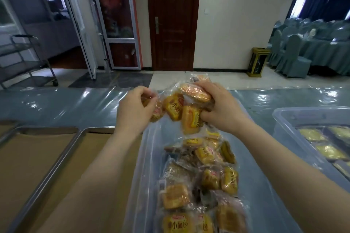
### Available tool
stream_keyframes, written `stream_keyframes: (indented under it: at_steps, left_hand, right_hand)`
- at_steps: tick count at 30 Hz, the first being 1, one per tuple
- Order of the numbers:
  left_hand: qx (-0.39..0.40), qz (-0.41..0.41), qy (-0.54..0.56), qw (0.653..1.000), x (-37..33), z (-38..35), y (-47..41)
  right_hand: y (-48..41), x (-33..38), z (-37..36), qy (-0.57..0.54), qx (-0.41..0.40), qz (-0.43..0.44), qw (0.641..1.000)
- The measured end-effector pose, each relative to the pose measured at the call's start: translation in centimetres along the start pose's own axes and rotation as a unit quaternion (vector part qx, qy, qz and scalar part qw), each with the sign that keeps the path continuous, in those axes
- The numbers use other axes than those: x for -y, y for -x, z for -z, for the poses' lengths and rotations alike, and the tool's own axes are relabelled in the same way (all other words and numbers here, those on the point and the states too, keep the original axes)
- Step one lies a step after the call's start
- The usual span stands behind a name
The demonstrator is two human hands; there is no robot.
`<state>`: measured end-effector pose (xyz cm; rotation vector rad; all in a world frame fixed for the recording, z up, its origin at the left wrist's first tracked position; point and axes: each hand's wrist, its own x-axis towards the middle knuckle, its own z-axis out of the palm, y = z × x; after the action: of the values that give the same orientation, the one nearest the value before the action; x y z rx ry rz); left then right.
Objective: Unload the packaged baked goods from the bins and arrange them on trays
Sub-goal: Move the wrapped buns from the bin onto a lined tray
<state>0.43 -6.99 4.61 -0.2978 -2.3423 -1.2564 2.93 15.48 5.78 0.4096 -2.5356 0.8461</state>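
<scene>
A clear plastic bin [149,149] in front of me holds several small packaged breads [208,176] in yellow and clear wrappers. Above its far end I hold a bunch of packets [181,108]. My right hand [221,108] grips several of them, one lying on top under the fingers. My left hand [134,111] pinches the wrapper of a packet at the bunch's left side. Two metal trays lined with brown paper sit to the left of the bin, the nearer tray [62,159] beside it and another [11,138] further left.
A second clear bin [284,119] with dark and yellow packaged goods stands at the right. The table wears a shiny blue-grey plastic cover [66,104]. Beyond it are a trolley [28,58], a dark door, a bin stand and covered chairs.
</scene>
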Motion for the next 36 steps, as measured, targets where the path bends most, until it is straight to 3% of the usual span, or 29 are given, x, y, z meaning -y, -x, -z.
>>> stream_keyframes:
  at_steps: [8,16,21,25,29,32,36]
  left_hand:
    - [-0.058,0.062,0.114,0.99,6.4,14.1,4.4]
    - [-0.06,0.223,0.114,0.966,20.4,20.7,9.4]
    - [0.018,0.315,0.132,0.94,27.0,20.7,13.1]
    - [0.095,0.336,0.112,0.93,30.6,19.3,15.2]
    - [0.193,0.333,0.053,0.922,32.7,18.3,16.8]
    - [0.278,0.325,0.005,0.904,32.7,18.1,16.8]
    - [0.326,0.22,-0.137,0.909,29.8,18.1,14.6]
  right_hand:
    - [-0.3,13.6,-7.0,-0.023,0.043,0.064,0.997]
    - [-0.4,23.7,-25.5,0.011,0.192,0.005,0.981]
    - [2.8,23.1,-32.8,0.045,0.268,-0.084,0.959]
    - [6.1,20.7,-35.8,0.074,0.302,-0.154,0.938]
    - [9.2,18.2,-36.7,0.142,0.337,-0.195,0.91]
    - [10.2,17.1,-36.7,0.156,0.301,-0.227,0.913]
    - [8.9,17.2,-35.2,0.158,0.336,-0.203,0.906]
